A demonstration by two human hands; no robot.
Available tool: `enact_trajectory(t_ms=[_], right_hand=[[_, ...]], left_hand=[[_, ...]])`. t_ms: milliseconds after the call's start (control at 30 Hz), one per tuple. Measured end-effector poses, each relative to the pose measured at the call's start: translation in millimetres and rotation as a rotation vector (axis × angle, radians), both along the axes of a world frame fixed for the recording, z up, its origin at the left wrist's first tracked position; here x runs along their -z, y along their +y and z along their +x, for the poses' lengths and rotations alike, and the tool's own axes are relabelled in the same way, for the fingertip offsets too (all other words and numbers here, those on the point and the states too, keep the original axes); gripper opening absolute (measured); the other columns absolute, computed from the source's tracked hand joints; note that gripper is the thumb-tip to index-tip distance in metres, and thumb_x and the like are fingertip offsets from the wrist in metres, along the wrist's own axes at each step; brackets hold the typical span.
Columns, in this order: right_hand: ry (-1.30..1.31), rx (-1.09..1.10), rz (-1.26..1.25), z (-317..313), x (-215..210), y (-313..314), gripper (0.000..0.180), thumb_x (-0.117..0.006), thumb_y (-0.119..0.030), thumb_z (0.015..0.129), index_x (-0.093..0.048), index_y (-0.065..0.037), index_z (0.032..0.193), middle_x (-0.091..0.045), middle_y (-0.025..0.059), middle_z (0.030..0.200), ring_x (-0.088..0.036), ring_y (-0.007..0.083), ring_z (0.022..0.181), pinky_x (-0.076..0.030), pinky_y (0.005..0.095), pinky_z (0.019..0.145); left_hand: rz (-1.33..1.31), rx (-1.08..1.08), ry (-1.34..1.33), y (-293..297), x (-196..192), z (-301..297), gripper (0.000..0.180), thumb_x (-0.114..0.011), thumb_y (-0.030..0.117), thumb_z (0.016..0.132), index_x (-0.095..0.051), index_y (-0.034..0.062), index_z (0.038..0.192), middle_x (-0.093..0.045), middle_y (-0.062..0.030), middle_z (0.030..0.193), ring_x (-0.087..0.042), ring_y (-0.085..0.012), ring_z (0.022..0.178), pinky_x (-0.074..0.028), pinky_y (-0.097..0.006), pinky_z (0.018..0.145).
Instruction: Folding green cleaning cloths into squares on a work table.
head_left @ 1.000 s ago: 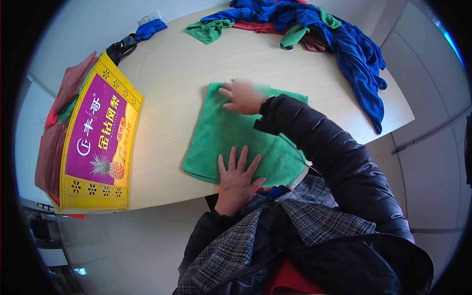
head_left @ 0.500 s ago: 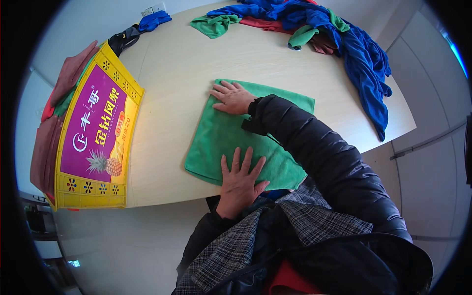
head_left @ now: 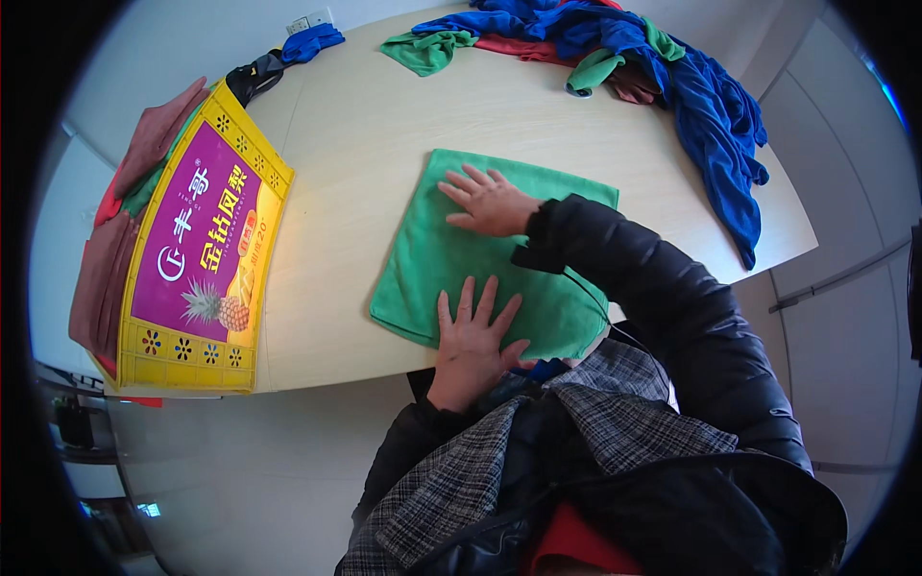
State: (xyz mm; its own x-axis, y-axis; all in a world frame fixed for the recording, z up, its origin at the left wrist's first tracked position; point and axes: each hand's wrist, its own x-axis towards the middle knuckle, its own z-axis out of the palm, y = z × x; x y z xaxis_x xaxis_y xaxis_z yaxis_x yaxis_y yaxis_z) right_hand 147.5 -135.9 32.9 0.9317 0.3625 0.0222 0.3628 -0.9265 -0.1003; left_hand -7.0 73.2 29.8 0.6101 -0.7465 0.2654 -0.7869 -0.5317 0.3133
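Observation:
A green towel (head_left: 451, 250) lies flat on the pale table, its near edge reaching the table's front edge by my body. Near that edge, my left hand (head_left: 477, 346) rests on the cloth with its fingers spread. My right hand (head_left: 490, 202) is over the far part of the towel, palm down and fingers stretched out. Whether its palm presses on the fabric or hovers just above, I cannot tell. Neither hand grips anything. My right forearm and sleeve cover part of the towel's right side.
A yellow crate (head_left: 189, 375) with a purple printed panel stands at the left, holding folded brown, red and green cloths (head_left: 101, 288). A heap of blue, green and red cloths (head_left: 706, 115) lies along the far right edge. A small blue cloth (head_left: 312, 42) sits at the back left.
My right hand has slid right across the towel, away from its far left corner. My left hand stays at nearly the same place. The whole view has shifted slightly.

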Motion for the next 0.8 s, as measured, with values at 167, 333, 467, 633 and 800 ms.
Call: enact_trajectory(t_ms=[167,333,467,633,800], right_hand=[[-0.034,-0.066,0.007,-75.2,7.9,-39.7,0.074,-0.047,-0.056,0.100,-0.033,-0.011,0.157,-0.030,0.0141,0.164,-0.023,0.0389,0.152,-0.020,0.0555,0.122],[-0.072,0.023,0.058,-134.6,8.8,-68.0,0.071,-0.056,-0.047,0.098,-0.038,-0.008,0.154,-0.033,0.0183,0.161,-0.027,0.0410,0.150,-0.024,0.0553,0.121],[-0.046,0.092,0.188,-173.1,-1.3,-93.8,0.068,-0.064,-0.029,0.093,-0.041,-0.002,0.150,-0.038,0.0242,0.155,-0.032,0.0440,0.145,-0.027,0.0517,0.120],[-0.015,0.183,0.190,-191.5,9.7,-119.7,0.064,-0.059,-0.025,0.095,-0.039,-0.001,0.151,-0.036,0.0202,0.159,-0.028,0.0388,0.149,-0.023,0.0473,0.122],[-0.001,0.110,0.194,-175.7,16.1,-124.9,0.066,-0.058,-0.020,0.094,-0.036,-0.002,0.154,-0.032,0.0197,0.161,-0.026,0.0382,0.150,-0.022,0.0461,0.123]], left_hand=[[-0.003,0.009,-0.091,-11.6,4.4,4.2,0.065,-0.070,0.048,0.086,-0.056,0.0162,0.142,-0.041,-0.0176,0.154,-0.032,-0.0428,0.144,-0.019,-0.070,0.115],[0.009,-0.009,-0.162,-10.4,5.2,0.2,0.064,-0.071,0.047,0.086,-0.058,0.0148,0.140,-0.045,-0.0168,0.150,-0.035,-0.0406,0.142,-0.023,-0.066,0.113],[-0.052,0.041,-0.119,-7.1,-11.7,-4.3,0.064,-0.073,0.044,0.083,-0.059,0.0133,0.137,-0.051,-0.0151,0.142,-0.041,-0.0385,0.137,-0.031,-0.058,0.107],[-0.047,-0.127,-0.035,18.1,-10.1,38.3,0.065,-0.059,0.051,0.096,-0.049,0.0138,0.149,-0.036,-0.0191,0.158,-0.030,-0.0394,0.147,-0.019,-0.062,0.118],[0.089,-0.353,0.141,52.8,3.6,57.9,0.066,-0.053,0.052,0.099,-0.043,0.0140,0.152,-0.030,-0.0193,0.162,-0.024,-0.0388,0.151,-0.014,-0.062,0.121]])
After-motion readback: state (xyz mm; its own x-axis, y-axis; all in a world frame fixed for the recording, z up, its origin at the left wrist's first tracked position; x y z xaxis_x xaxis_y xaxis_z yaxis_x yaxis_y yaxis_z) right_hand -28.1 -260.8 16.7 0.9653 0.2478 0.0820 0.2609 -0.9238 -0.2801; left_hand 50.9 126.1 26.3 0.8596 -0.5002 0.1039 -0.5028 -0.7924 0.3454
